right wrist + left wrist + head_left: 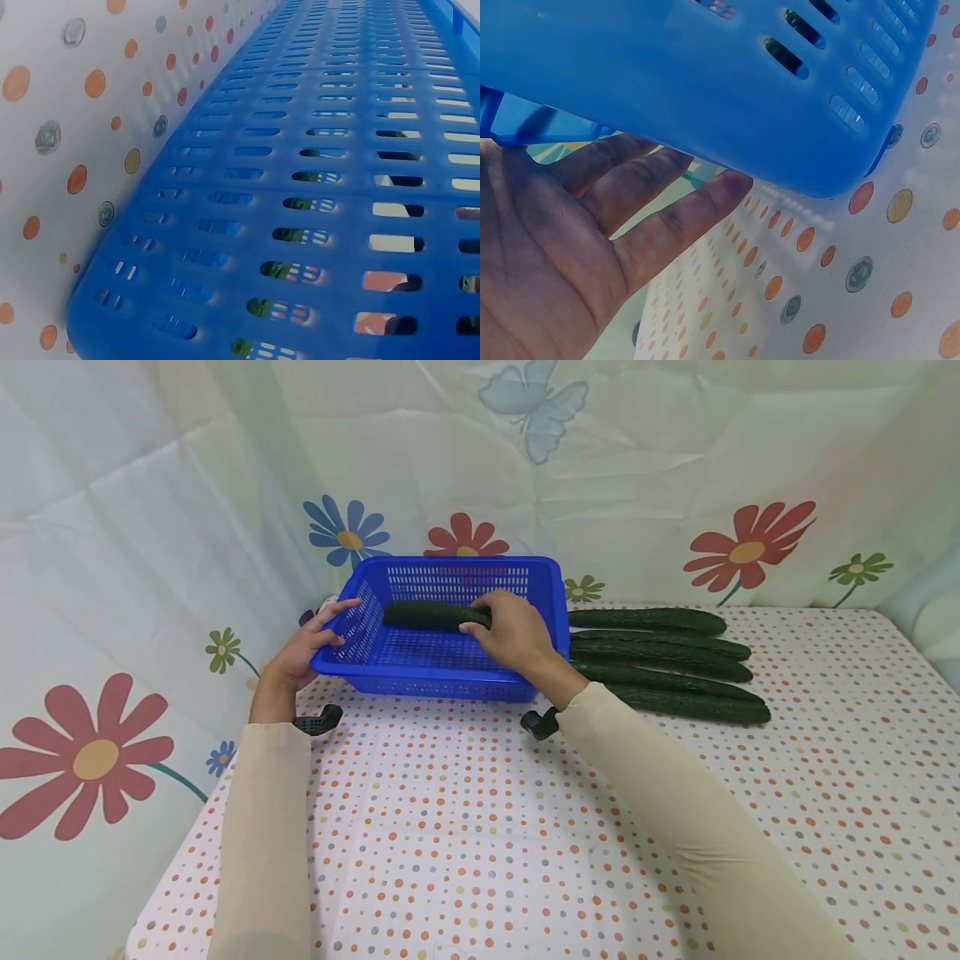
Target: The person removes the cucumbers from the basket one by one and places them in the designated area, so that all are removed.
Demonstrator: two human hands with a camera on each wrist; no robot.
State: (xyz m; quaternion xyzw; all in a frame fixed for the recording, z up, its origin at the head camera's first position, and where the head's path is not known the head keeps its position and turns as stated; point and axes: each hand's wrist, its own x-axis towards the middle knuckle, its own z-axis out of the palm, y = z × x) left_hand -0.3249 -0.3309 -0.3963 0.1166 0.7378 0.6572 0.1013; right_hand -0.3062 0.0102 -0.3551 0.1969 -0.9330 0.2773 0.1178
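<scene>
A blue plastic basket (442, 687) with slotted walls stands near the back of the table. Inside it, along the far wall, lies a long dark green cucumber (423, 615). My right hand (513, 628) reaches over the near right side and grips this cucumber's right end, thumb on the near side. At the basket's left end, my left hand (302, 647) holds the rim, with thumb and a finger over it. In the left wrist view, other fingers (667, 232) extend beneath the rim outside the wall. The basket's slotted side (285, 180) fills most of the right wrist view.
Several more cucumbers (663, 652) lie side by side on the table right of the basket, their left ends hidden by it. A dotted cloth (450, 827) covers the table. A flowered curtain (637, 485) hangs behind and along the left.
</scene>
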